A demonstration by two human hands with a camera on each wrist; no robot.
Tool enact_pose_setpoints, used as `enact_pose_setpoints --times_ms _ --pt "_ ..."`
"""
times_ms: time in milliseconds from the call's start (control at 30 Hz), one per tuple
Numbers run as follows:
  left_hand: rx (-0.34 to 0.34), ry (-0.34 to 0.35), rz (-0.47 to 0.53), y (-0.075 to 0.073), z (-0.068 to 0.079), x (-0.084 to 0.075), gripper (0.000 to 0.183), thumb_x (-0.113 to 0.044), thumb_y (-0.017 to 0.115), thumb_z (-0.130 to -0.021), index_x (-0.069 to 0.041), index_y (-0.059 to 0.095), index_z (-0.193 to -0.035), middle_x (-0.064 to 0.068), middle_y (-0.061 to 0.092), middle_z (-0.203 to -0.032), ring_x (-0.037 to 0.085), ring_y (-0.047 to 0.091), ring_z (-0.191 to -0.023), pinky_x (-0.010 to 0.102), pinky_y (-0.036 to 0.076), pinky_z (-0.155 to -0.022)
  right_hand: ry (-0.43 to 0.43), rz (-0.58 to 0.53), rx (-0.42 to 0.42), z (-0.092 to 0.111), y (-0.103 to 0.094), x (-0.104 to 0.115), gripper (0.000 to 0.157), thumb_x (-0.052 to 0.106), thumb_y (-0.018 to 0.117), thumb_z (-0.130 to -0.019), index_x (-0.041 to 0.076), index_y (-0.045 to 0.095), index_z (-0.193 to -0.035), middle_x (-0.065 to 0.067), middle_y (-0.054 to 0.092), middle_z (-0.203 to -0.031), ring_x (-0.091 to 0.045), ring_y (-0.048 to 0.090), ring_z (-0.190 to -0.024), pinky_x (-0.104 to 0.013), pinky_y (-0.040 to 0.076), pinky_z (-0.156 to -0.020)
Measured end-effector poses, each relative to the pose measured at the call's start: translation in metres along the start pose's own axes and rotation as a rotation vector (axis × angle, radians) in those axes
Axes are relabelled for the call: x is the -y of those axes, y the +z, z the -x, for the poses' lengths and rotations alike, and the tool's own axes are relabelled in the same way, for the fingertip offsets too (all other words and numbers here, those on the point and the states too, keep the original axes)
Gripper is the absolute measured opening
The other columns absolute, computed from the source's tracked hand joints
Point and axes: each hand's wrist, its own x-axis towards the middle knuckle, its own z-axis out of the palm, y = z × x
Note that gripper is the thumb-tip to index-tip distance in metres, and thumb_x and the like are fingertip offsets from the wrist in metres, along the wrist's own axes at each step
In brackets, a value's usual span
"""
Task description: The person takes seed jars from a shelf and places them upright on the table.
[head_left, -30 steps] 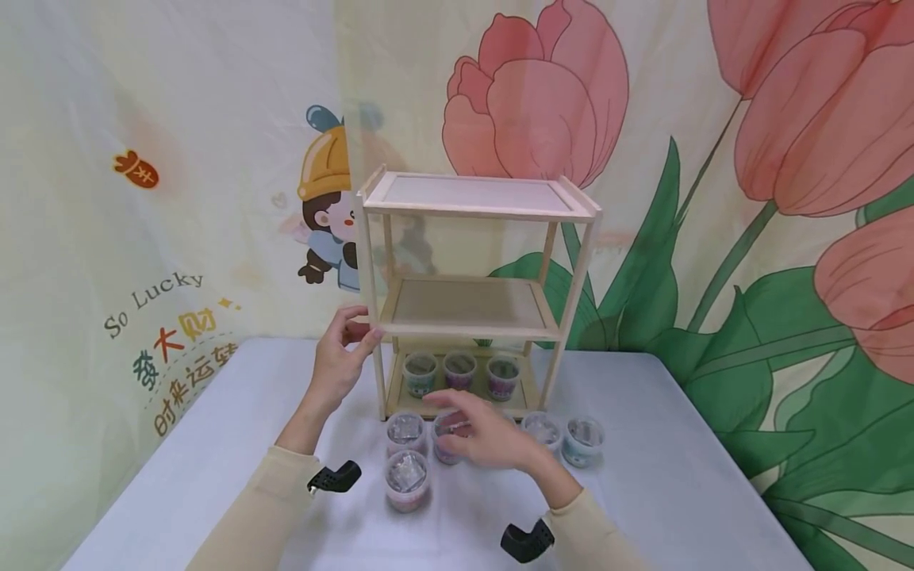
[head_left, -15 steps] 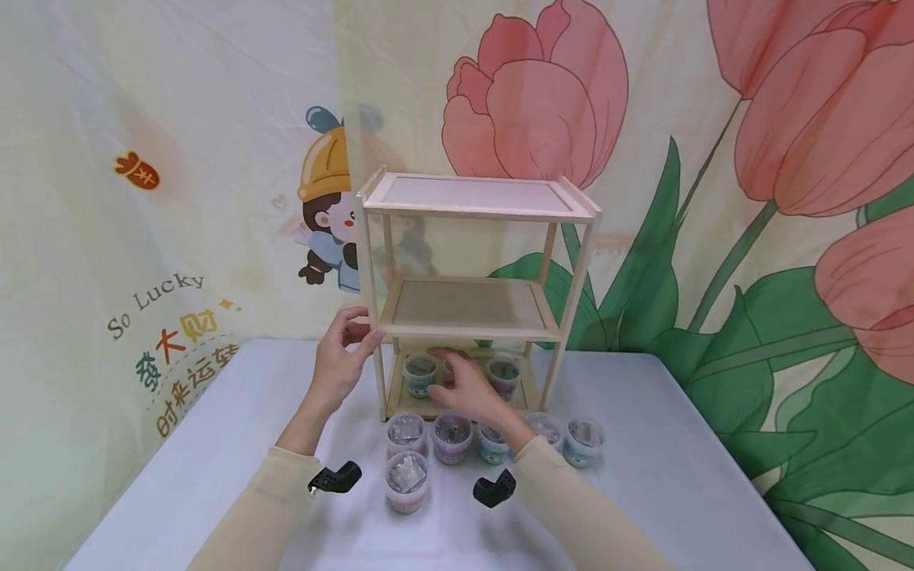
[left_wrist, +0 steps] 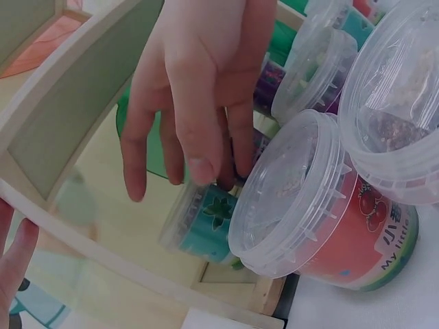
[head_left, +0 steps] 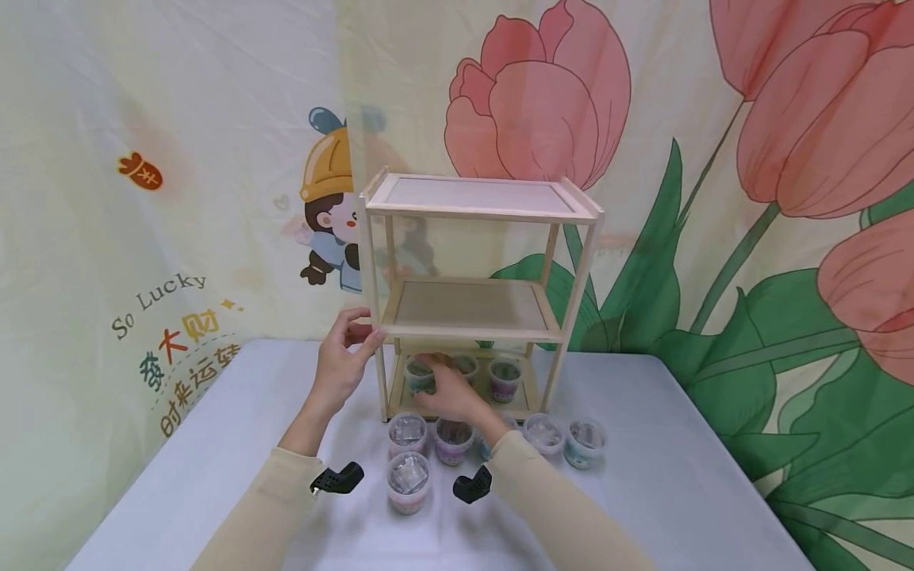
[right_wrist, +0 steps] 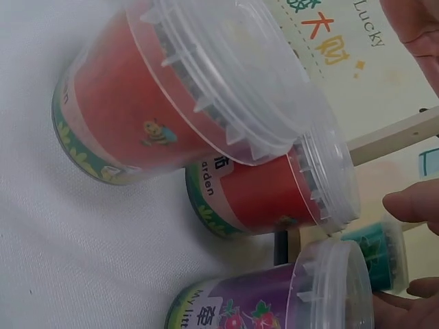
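My left hand holds the left post of a three-tier wooden rack, thumb in front and fingers behind. My right hand reaches over the bottom shelf, fingers and thumb spread beside a teal lidded plastic tub. The left wrist view has the fingers pointing down close over this teal tub. On the same shelf, a second tub is partly behind the right hand, and a purple tub stands to its right.
In front of the rack, several clear-lidded tubs stand on the white-covered table: two red ones, a purple one and blue ones at right. The right forearm covers part of that row. A printed cloth hangs behind.
My right hand has moved forward from above the front row to the bottom shelf, then left from the middle tub to the teal one. The left hand stays on the post.
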Motion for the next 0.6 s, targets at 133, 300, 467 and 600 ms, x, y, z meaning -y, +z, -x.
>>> enact_pose_setpoints --times_ms 133,300,467,600 --pt "-0.006 0.004 0.001 0.000 0.000 0.001 0.045 -0.026 0.074 -0.102 -0.016 0.056 -0.142 0.014 0.065 -0.113 0.021 0.062 -0.106 0.018 0.055 -0.084 0.013 0.013 0.005 -0.002 0.004 -0.001 0.070 0.013 0.072 -0.095 0.007 0.044 -0.159 -0.022 0.042 -0.162 -0.041 0.045 -0.146 -0.057 0.044 -0.115" --pt "-0.009 0.015 0.002 0.000 -0.001 0.003 0.045 -0.025 0.074 -0.102 -0.015 0.057 -0.143 0.014 0.065 -0.112 0.019 0.063 -0.105 0.019 0.056 -0.083 0.023 0.028 0.001 -0.006 0.006 -0.001 0.068 0.012 0.073 -0.094 0.002 0.046 -0.156 -0.024 0.044 -0.160 -0.043 0.038 -0.150 -0.059 0.042 -0.117" --pt "-0.008 0.010 -0.001 0.000 -0.002 0.003 0.045 -0.026 0.074 -0.102 -0.015 0.057 -0.142 0.013 0.064 -0.112 0.019 0.062 -0.105 0.019 0.055 -0.083 0.022 0.037 -0.003 -0.010 0.009 0.000 0.062 0.010 0.072 -0.093 0.001 0.052 -0.152 -0.026 0.047 -0.157 -0.043 0.033 -0.151 -0.060 0.042 -0.116" --pt "-0.017 0.007 0.008 0.001 -0.002 0.002 0.044 -0.024 0.075 -0.102 -0.015 0.058 -0.140 0.013 0.064 -0.111 0.019 0.062 -0.104 0.019 0.055 -0.082 0.028 0.049 0.010 -0.011 0.012 0.001 0.057 0.010 0.072 -0.092 0.003 0.057 -0.147 -0.031 0.042 -0.157 -0.044 0.035 -0.150 -0.058 0.042 -0.116"
